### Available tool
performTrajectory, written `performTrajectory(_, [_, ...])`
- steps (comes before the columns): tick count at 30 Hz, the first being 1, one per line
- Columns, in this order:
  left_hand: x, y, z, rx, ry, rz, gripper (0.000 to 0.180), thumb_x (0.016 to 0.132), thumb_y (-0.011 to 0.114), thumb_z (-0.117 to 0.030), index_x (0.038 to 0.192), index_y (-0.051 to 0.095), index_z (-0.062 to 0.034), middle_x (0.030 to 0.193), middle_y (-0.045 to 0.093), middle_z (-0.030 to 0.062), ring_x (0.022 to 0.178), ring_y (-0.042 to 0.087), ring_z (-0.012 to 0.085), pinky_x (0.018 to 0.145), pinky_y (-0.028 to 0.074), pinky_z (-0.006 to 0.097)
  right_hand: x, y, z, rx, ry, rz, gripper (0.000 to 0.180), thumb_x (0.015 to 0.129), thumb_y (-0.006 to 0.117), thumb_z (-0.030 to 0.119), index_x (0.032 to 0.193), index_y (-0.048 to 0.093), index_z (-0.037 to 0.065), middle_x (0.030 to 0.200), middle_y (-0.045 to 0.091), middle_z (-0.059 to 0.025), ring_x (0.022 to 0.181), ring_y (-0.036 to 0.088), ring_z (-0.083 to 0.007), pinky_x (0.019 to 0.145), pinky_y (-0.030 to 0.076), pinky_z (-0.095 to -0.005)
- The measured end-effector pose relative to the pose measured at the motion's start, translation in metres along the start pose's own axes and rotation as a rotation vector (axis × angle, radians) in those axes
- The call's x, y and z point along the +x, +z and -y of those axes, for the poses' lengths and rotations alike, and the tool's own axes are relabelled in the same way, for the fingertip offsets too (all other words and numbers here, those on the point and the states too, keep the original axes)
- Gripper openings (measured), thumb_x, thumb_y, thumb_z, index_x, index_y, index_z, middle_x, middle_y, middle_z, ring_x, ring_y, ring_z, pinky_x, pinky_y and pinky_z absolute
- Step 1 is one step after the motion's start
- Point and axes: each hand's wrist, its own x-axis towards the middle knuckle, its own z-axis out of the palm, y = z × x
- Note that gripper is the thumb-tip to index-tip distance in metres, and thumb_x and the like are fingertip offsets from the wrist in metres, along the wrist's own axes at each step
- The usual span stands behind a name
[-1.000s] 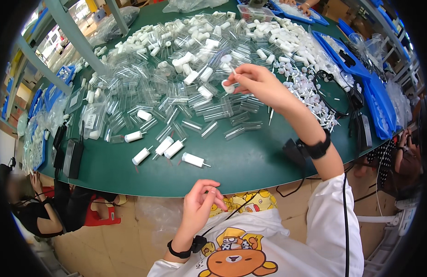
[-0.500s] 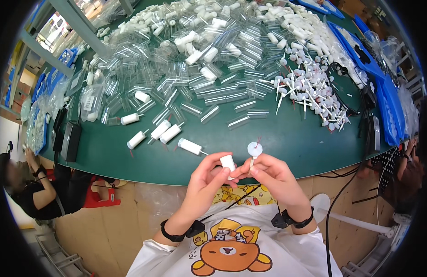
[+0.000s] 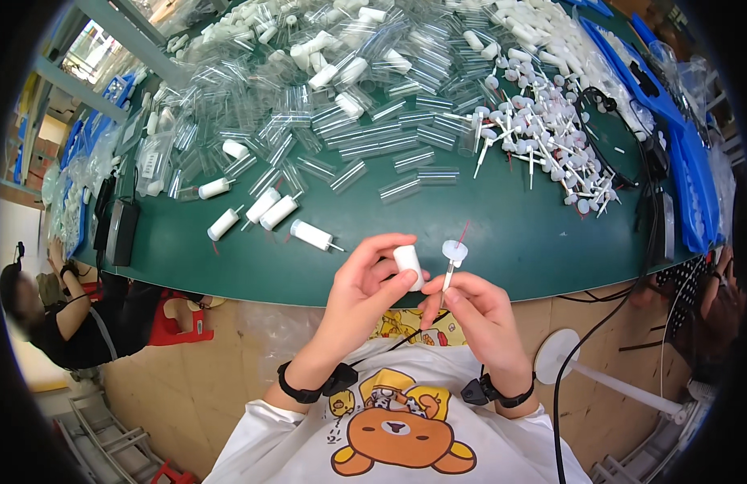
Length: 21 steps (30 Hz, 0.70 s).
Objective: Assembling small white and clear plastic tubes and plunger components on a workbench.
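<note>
My left hand (image 3: 364,284) grips a short white cylinder (image 3: 407,263) between thumb and fingers, tilted over the table's near edge. Just to the right, my right hand (image 3: 480,313) pinches the thin white stem of a small part with a round, pale disc head (image 3: 454,251). A thin red wire sticks up from that disc. The cylinder and the disc part are apart. Beyond my left hand lie several white cylinders fitted with stems, the closest being one capped cylinder (image 3: 312,235) on the green table (image 3: 486,234).
Clear plastic tubes (image 3: 377,145) and white cylinders (image 3: 525,31) heap across the far side. A pile of disc-headed stems (image 3: 543,149) lies at the right, near black cables and a blue tray (image 3: 690,185). A black box (image 3: 123,232) stands at the left edge. Another person (image 3: 75,315) sits at far left.
Both hands have moved a little farther over the table relative to its edge. The disc part now stands higher above my right fingers, and my left fingers have spread around the cylinder.
</note>
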Motion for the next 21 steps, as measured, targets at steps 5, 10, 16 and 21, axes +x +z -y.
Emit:
performTrajectory(5, [0.007,0.003,0.005,0.018,0.046,-0.006,0.037,0.086,0.055,0.004,0.121,0.045,0.002,0.106,0.056,0.0126,0.103,0.057,0.0199,0.087,0.048,0.032,-0.001,0.003,0.002,-0.015,0.038,-0.025,0.024,0.096,0.044,0.009,0.111,0.057,-0.004,0.082,0.059,-0.0057,0.081,0.056,-0.0123,0.076,0.046,-0.0271])
performTrajectory(10, [0.006,-0.006,0.01,-0.012,0.014,-0.003,0.039,0.084,0.053,0.005,0.122,0.046,0.0028,0.111,0.057,0.0175,0.101,0.06,0.0238,0.087,0.049,0.034,0.0,0.01,-0.001,-0.039,0.077,0.004,0.024,0.095,0.046,0.008,0.111,0.058,-0.004,0.082,0.059,-0.0052,0.08,0.056,-0.0112,0.075,0.046,-0.0253])
performTrajectory(16, [0.005,-0.001,0.009,0.0,0.002,-0.031,0.04,0.084,0.05,0.005,0.124,0.046,0.0037,0.11,0.058,0.0186,0.097,0.062,0.0263,0.085,0.051,0.037,0.002,0.009,0.001,-0.092,0.089,-0.002,0.022,0.095,0.045,0.007,0.109,0.058,-0.005,0.082,0.059,-0.0048,0.078,0.056,-0.01,0.073,0.047,-0.0233])
performTrajectory(21, [0.004,-0.001,0.007,-0.018,-0.031,-0.041,0.037,0.087,0.05,0.002,0.124,0.046,0.0033,0.109,0.059,0.0182,0.097,0.062,0.0252,0.084,0.052,0.035,0.003,0.01,-0.002,-0.182,0.13,0.024,0.021,0.093,0.046,0.005,0.107,0.058,-0.004,0.08,0.059,-0.0044,0.072,0.056,-0.0095,0.068,0.048,-0.0231])
